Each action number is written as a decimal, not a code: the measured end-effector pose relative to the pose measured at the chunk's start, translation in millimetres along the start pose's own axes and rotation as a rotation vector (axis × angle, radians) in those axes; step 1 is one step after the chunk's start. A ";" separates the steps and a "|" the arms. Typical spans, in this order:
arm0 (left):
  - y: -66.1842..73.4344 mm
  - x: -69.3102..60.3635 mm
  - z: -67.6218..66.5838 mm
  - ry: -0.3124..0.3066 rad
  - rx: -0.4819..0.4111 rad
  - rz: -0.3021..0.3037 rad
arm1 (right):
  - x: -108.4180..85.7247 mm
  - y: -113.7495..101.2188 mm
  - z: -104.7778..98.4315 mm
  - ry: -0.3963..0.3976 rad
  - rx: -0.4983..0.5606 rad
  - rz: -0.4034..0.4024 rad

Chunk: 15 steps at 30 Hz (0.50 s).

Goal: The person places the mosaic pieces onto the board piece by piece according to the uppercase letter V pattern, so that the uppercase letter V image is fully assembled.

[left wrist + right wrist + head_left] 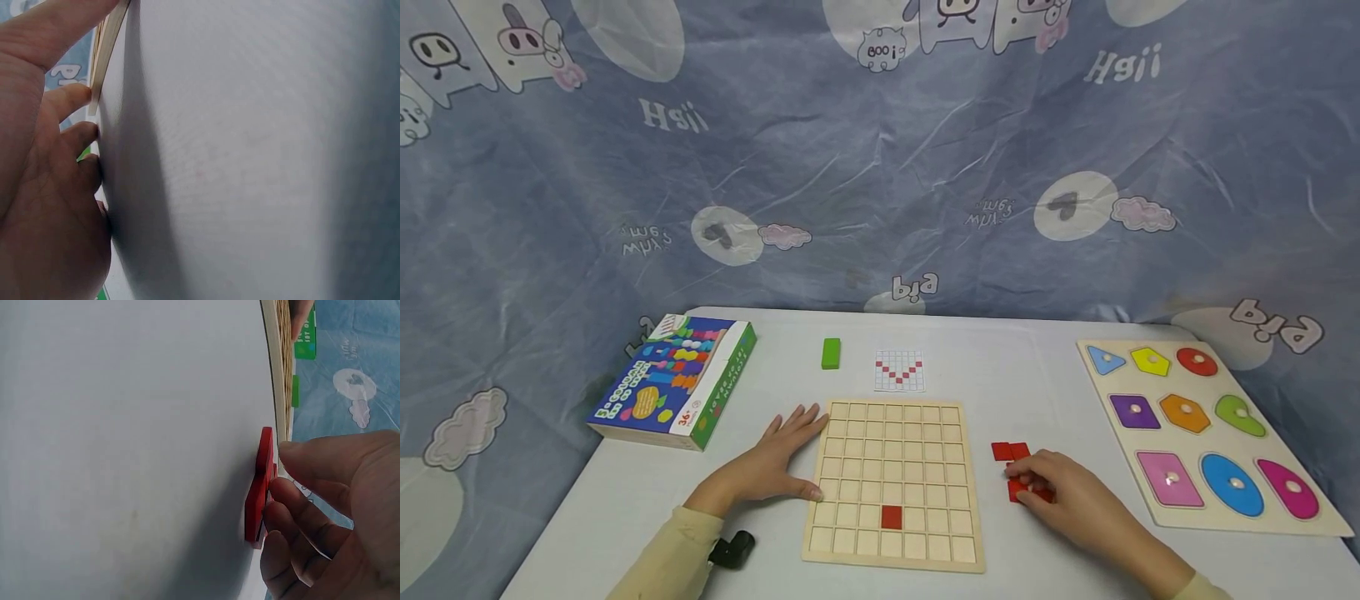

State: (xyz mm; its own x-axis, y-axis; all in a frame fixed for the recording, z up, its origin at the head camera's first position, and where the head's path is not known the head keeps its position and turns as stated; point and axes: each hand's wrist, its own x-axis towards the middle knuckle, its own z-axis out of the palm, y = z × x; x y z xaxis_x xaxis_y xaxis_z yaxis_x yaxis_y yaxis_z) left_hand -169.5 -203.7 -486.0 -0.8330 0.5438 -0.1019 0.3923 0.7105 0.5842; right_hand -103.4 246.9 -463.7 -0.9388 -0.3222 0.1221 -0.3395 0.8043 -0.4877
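My left hand [775,458] lies at the left edge of a wooden grid board [850,557], fingers spread and thumb touching its side. In the left wrist view the thumb and a fingertip of this hand [53,162] meet the board's edge [107,59]. One red square tile [891,517] sits in a cell of the board's second row from the front, near the middle. Right of the board, my right hand [1063,492] is over several loose red tiles [1002,451], partly hiding them. In the right wrist view its bent fingertips touch the red tiles [255,506], with the thumb apart from the fingers.
A pattern card [900,371] with a red V on a grid lies behind the board, beside a green block [831,353]. A toy box [673,379] stands at the left, a knobbed shape puzzle [1206,437] at the right. A black object [733,550] lies near my left forearm.
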 end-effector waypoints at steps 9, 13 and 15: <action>0.2 -0.9 0.0 0.004 -0.011 0.008 | -2.2 4.5 -0.3 0.009 -0.006 -0.028; -1.1 -0.7 0.4 0.008 -0.009 0.008 | -2.0 3.6 2.3 0.002 0.015 -0.032; -0.7 -0.6 0.4 0.007 -0.008 0.005 | -1.4 2.0 3.2 -0.005 0.015 -0.033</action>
State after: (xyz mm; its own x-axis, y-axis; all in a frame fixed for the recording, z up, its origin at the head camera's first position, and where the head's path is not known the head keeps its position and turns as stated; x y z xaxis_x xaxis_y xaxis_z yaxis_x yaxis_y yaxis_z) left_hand -169.2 -204.3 -486.7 -0.8339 0.5440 -0.0932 0.3933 0.7041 0.5912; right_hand -102.5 247.3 -467.6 -0.9268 -0.3509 0.1341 -0.3693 0.7859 -0.4960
